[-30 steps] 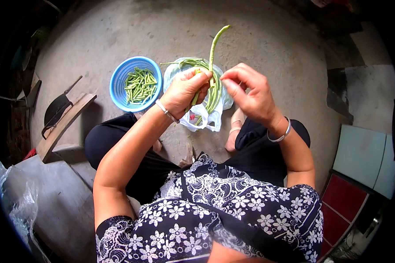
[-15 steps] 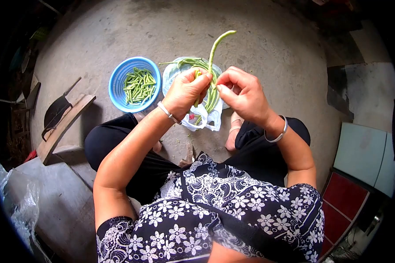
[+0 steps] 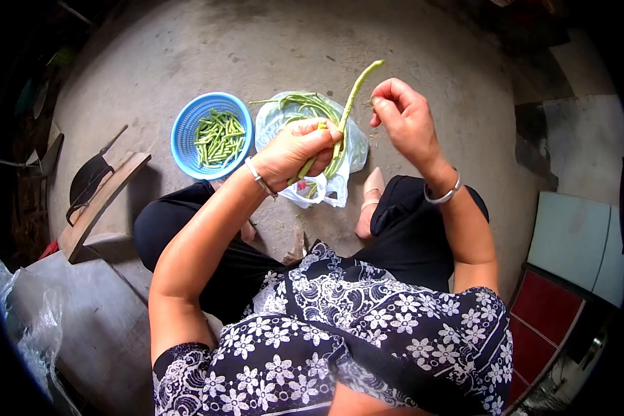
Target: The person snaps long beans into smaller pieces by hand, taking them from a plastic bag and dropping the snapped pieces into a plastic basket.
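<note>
My left hand point(image 3: 301, 149) is closed around a long green bean point(image 3: 357, 90), whose free end sticks up and to the right. Short bean pieces also show in that grip, partly hidden by the fingers. Off to the right, my right hand point(image 3: 405, 121) is pinched shut, apart from the bean; whatever may be between its fingertips is too small to make out. Below my left hand, a thin plastic bag point(image 3: 357, 149) with several long beans point(image 3: 312, 104) lies on the floor. Left of the bag stands a blue plastic basket point(image 3: 180, 139) holding many short bean pieces point(image 3: 218, 139).
A cleaver-like dark blade point(image 3: 89, 180) with a handle leans by a wooden board point(image 3: 107, 201) at the left. Clear plastic sheeting point(image 3: 31, 319) lies at the lower left. A red-fronted cabinet point(image 3: 544, 315) stands at the right. My feet point(image 3: 371, 201) flank the bag.
My right hand has moved up and right, away from the bean. The bean in my left hand has tilted further right, and my left hand has turned slightly.
</note>
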`<state>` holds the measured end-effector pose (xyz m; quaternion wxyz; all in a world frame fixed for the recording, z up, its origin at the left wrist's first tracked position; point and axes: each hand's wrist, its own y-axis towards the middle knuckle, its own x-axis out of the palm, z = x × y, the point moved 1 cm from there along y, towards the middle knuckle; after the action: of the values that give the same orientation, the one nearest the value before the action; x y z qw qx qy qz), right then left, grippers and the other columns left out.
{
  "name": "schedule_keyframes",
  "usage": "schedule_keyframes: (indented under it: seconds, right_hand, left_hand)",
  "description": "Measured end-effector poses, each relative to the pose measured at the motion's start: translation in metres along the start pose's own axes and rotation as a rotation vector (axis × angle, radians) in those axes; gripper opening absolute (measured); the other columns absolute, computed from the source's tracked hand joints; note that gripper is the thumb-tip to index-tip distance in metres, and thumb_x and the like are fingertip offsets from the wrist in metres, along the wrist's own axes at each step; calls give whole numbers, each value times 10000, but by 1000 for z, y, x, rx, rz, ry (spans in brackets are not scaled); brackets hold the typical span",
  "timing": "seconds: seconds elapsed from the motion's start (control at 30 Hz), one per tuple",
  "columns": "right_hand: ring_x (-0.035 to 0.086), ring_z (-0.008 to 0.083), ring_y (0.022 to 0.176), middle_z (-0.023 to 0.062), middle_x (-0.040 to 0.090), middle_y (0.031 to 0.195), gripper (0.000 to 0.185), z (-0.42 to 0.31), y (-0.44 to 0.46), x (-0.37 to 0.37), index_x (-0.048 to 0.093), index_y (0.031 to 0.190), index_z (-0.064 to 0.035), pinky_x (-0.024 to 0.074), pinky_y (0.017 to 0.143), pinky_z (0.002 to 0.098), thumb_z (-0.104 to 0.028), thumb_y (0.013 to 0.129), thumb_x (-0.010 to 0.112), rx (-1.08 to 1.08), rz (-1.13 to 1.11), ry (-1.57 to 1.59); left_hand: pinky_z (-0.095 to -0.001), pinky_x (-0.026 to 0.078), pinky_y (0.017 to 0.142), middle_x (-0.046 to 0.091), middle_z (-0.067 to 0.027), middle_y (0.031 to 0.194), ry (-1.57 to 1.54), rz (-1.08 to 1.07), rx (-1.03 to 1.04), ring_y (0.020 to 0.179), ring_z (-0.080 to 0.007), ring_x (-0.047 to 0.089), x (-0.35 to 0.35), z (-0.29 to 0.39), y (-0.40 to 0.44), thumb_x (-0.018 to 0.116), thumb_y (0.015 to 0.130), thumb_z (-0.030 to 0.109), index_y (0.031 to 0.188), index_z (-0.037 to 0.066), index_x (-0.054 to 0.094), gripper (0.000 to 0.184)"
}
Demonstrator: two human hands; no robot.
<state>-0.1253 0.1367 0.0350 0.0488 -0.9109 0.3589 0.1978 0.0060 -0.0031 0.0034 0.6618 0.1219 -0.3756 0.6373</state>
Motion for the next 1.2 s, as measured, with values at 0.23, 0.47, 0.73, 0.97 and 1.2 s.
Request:
schedule_keyframes:
  seconds: [0.23, 0.47, 0.73, 0.97, 1.2]
  right_hand:
    - [446, 15, 537, -42, 534, 648, 275, -4, 11, -11, 629, 921, -32, 353, 477, 160, -298, 870, 582, 168, -165, 250]
    - [425, 0, 531, -43, 542, 673, 170, -7, 9, -5, 623, 907, -34, 346, 464, 145, -194, 884, 570, 88, -158, 382]
    - [426, 16, 516, -30, 530, 675, 142, -8, 4, 5, 584, 906, -36, 332, 440, 150, -175, 885, 563, 111, -181, 386]
    - [447, 42, 496, -19, 537, 677, 131, -5, -1, 17, 568, 894, -55, 347, 429, 158, -182, 892, 540, 313, -13, 757]
    - [493, 37, 505, -6, 550, 670, 144, -1, -2, 13, 547, 862, -40, 377, 433, 159, -181, 892, 543, 209, 158, 780]
  left_hand:
    - [-179, 264, 397, 423, 38, 579, 23, -106, -97, 444, -38, 333, -3, 5, -4, 519, 896, 225, 801, 83, 524, 171]
    - [-178, 273, 411, 451, 62, 607, 221, -14, -79, 469, -20, 362, 3, 4, -3, 559, 882, 242, 871, 76, 567, 167]
    - [-161, 290, 449, 464, 78, 621, 584, 120, 104, 508, -7, 391, 4, 4, 2, 548, 895, 239, 852, 75, 571, 172]
    - [-190, 305, 419, 472, 41, 594, -35, 302, 286, 462, -42, 384, 4, -2, 8, 545, 886, 216, 806, 77, 548, 161]
    - [-201, 345, 406, 460, 27, 575, -358, 394, 409, 472, -78, 404, -26, 12, 9, 502, 887, 285, 770, 113, 516, 209]
